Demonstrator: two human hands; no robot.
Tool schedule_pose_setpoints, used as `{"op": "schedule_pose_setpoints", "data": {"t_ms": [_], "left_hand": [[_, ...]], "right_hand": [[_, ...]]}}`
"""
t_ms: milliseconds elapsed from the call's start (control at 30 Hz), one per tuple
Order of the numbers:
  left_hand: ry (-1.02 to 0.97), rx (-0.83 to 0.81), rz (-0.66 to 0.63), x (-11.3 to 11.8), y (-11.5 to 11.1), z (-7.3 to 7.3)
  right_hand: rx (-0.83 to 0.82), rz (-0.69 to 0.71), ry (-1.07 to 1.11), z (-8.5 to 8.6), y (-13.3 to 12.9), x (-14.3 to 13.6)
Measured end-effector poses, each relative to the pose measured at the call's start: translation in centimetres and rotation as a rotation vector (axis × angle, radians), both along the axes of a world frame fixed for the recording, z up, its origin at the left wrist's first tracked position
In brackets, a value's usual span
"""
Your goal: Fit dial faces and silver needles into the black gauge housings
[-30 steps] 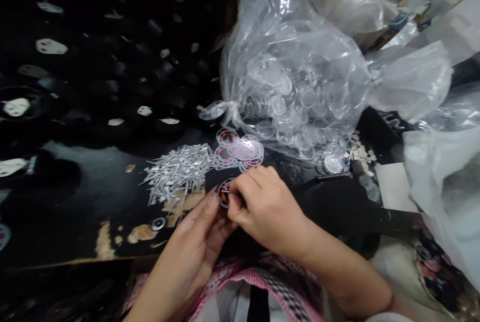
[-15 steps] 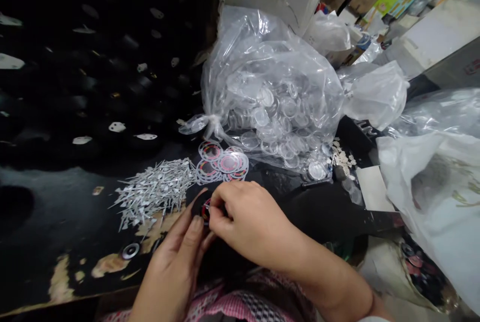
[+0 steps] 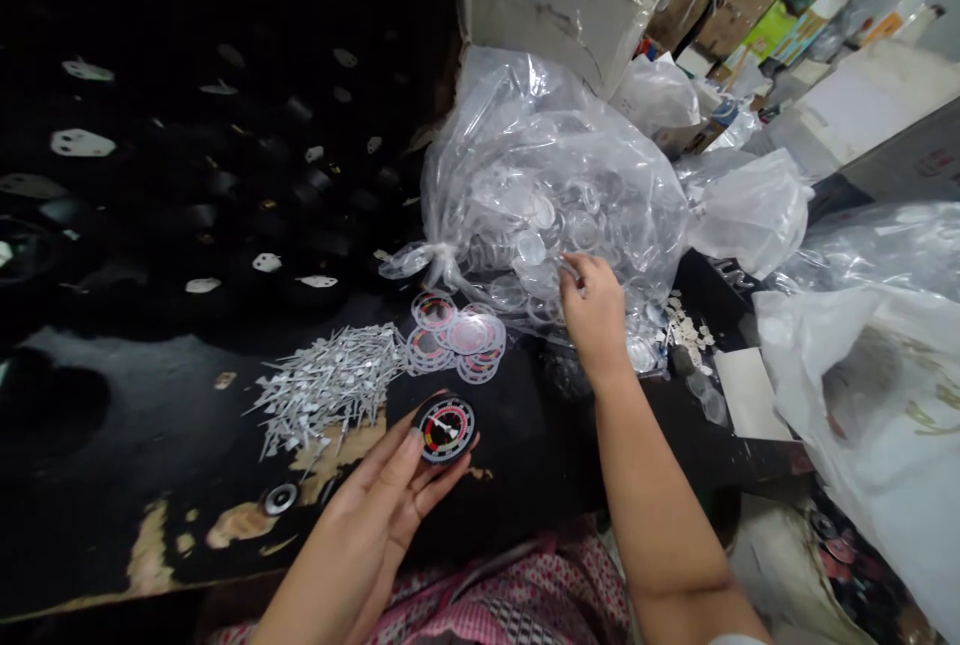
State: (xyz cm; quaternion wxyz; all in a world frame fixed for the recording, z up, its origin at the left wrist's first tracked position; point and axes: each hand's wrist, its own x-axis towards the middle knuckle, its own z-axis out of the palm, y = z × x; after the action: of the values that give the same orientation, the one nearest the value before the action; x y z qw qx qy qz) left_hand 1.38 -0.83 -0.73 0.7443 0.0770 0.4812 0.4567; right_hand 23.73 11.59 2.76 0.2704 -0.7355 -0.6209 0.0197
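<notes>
My left hand [image 3: 397,485] is closed around a round black gauge [image 3: 447,428], gripping its rim with the dial facing up. The dial has red and yellow marks and a white needle. My right hand [image 3: 595,310] is at the near side of a clear plastic bag [image 3: 480,115] full of clear discs. Its thumb and forefinger seem to pinch a clear plastic disc [image 3: 541,278], partly lost against the bag. Just beyond the gauge lie several printed dial faces [image 3: 471,333]. Left of them is a pile of thin silver needles [image 3: 330,380].
A small round metal-rimmed part [image 3: 280,498] sits at the table's worn near edge. On the right are small pale pieces [image 3: 688,330], a white card [image 3: 752,395] and a white plastic bag [image 3: 885,405]. Boxes [image 3: 877,105] are stacked behind.
My right hand has left the gauge and moved forward and right to the bag of discs. The gauge, still in my left hand, now shows its whole dial. The view has shifted slightly.
</notes>
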Motion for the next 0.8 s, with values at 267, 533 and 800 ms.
{"op": "schedule_pose_setpoints", "data": {"t_ms": [267,533,800], "left_hand": [[-0.179,-0.012,0.018,-0.8,0.6,0.8],[0.208,0.357,-0.147,-1.4,-0.6,0.0],[0.477,0.458,-0.15,-0.9,-0.7,0.8]], "right_hand": [[-0.249,0.578,0.592,1.3,-8.1,-6.9],[-0.224,0.593,0.36,1.2,-9.2,-9.1],[0.065,0.522,0.278,-0.4,-8.5,-11.5]]}}
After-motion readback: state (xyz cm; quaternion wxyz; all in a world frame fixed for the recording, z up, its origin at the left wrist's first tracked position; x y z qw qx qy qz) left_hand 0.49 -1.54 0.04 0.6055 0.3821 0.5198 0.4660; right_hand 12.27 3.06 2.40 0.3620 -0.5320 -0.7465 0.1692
